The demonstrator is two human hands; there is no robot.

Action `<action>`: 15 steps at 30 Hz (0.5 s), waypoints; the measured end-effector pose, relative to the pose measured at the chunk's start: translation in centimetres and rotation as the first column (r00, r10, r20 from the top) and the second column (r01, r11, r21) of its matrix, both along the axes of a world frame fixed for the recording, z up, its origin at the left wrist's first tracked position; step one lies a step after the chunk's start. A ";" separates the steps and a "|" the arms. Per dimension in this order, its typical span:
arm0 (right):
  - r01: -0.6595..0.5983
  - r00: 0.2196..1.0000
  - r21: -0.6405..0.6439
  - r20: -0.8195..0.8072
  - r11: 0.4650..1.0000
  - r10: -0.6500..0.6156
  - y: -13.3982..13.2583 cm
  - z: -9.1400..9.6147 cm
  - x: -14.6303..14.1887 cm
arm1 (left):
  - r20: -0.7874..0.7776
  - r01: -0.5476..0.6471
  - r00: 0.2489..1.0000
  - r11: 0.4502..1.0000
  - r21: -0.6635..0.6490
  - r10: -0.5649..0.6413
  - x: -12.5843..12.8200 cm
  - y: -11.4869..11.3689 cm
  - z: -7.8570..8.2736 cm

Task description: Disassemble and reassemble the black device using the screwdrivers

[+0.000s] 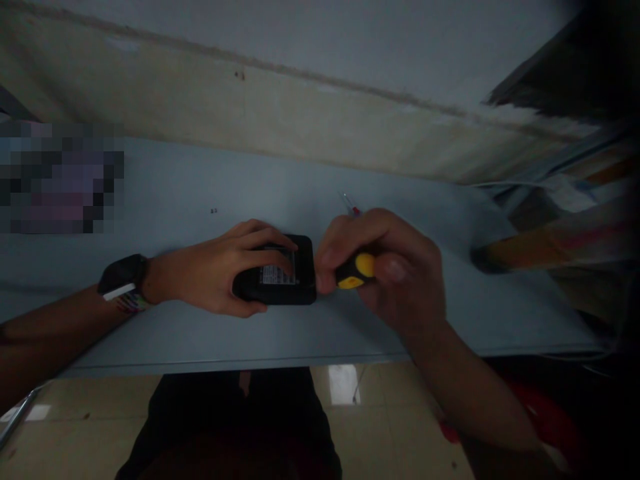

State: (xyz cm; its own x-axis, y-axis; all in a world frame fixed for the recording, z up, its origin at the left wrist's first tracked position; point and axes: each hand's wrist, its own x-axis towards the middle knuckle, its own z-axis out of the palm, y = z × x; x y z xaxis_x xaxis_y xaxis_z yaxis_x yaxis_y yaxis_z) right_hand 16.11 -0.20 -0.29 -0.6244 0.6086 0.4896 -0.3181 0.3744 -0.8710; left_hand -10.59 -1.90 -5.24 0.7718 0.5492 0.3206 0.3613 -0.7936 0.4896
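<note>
A black box-shaped device (pixel 306 270) with rounded corners and a printed label lies on the table, label side up. My left hand (pixel 240 267) is closed over it, fingers across the top and thumb along the near side. In my right hand (pixel 400 273) is a screwdriver (pixel 354 272) with a yellow and black handle, gripped close to the device's right end. The tip of that screwdriver is hidden by my fingers. Behind my right hand lies a thin tool (pixel 355 209) with a red part, partly covered by the hand.
Several tiny dark pieces (pixel 214 211), perhaps screws, rest on the grey-blue table (pixel 200 343). A blurred orange tube-like object (pixel 530 250) is at the right. A pixelated patch covers the table's left end. The wall (pixel 280 113) runs along the back edge.
</note>
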 end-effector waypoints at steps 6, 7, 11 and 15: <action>-0.037 0.994 0.031 -0.104 0.999 0.040 0.9 -1.4 -1.0 | -0.035 -0.003 0.999 0.999 -0.041 0.002 0.1 -0.1 0.3; -0.032 0.995 0.043 -0.096 0.999 0.036 1.0 -1.3 -1.0 | -0.036 -0.003 0.999 0.999 -0.044 0.001 0.1 -0.1 0.3; 0.021 0.998 0.147 -0.067 0.989 -0.011 1.3 -0.9 -0.3 | -0.002 0.009 1.000 0.999 -0.038 -0.009 0.1 0.0 0.1; 0.085 0.994 0.204 0.050 0.975 -0.097 1.5 -0.8 0.3 | 0.047 0.017 0.999 1.000 0.001 -0.017 0.0 0.0 -0.1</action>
